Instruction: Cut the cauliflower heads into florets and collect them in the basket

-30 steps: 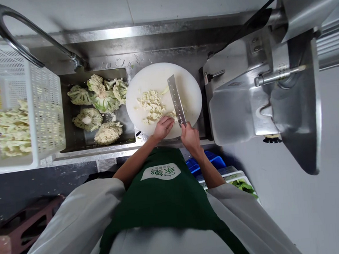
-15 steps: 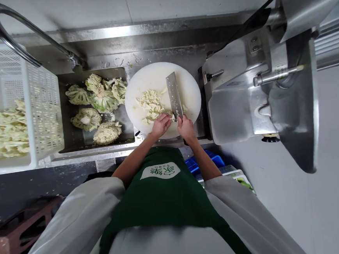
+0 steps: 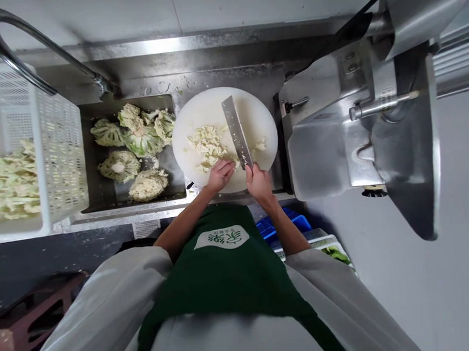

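A cleaver [image 3: 237, 132] is gripped by its handle in my right hand [image 3: 259, 183], its broad blade pointing away from me over the round white cutting board [image 3: 257, 106]. Bits of cauliflower cling to the blade. My left hand [image 3: 220, 175] rests on the board just left of the blade, fingers curled round a piece of cauliflower [image 3: 237, 162] that they partly hide. Beyond that hand lies a pile of cut cauliflower [image 3: 207, 143]. A few small cut bits [image 3: 260, 145] lie to the right of the blade.
Several cauliflower heads [image 3: 144, 139] sit in the sink [image 3: 125, 105] left of the board, below a curved faucet [image 3: 66, 52]. A white plastic basket [image 3: 62, 151] holding cut cauliflower stands at far left. A metal slicing machine [image 3: 318, 158] borders the board's right side.
The cleaver has swung left, its tip moving toward the pile, and small cut bits now show on its right. My left hand has shifted slightly left.
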The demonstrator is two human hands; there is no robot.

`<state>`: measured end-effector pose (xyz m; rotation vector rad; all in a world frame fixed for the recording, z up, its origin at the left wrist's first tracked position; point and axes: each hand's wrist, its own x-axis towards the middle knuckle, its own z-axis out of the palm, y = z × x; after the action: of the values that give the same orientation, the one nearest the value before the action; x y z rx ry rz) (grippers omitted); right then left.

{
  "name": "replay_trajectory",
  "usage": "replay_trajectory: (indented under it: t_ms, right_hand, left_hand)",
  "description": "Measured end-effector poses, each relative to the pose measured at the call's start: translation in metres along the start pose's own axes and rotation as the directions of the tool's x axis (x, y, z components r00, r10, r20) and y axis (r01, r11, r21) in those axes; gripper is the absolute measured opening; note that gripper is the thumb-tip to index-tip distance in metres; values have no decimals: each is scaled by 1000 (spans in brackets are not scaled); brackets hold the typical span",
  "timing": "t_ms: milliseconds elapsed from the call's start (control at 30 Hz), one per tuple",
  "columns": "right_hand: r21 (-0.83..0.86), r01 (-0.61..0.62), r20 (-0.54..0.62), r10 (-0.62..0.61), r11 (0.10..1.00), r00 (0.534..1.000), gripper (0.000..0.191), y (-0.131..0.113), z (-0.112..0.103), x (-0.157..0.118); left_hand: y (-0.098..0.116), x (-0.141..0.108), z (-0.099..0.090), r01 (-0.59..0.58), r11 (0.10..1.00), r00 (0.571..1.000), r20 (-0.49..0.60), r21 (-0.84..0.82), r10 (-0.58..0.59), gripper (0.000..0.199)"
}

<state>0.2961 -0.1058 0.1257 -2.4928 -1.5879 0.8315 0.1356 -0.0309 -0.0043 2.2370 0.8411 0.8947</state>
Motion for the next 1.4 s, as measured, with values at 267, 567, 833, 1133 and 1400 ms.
replay_trajectory:
  t_ms: [267, 567, 833, 1133, 1400]
  right_hand:
    - [-37, 13, 50, -11, 999, 999, 42, -15, 15, 9]
    - [62, -17, -24, 19, 998, 1000, 44, 0, 29, 28]
    - [136, -55, -92, 68, 989, 994, 45, -5, 11, 5]
    - [144, -56, -26, 61, 988, 998, 44, -10, 43, 15]
    - [187, -73, -151, 102, 980, 983, 46, 18, 15, 13]
  left_hand:
    - [-5, -3, 2, -6, 999, 999, 32, -31, 7, 28]
    - [4, -7, -8, 36, 998, 999, 37, -59, -34, 27]
    - [5, -5, -3, 41, 999, 999, 14, -21, -41, 31]
    - [1, -9, -1, 72, 997, 997, 20, -31, -71, 30]
    - [11, 4, -6, 91, 996, 996, -18, -26, -91, 27]
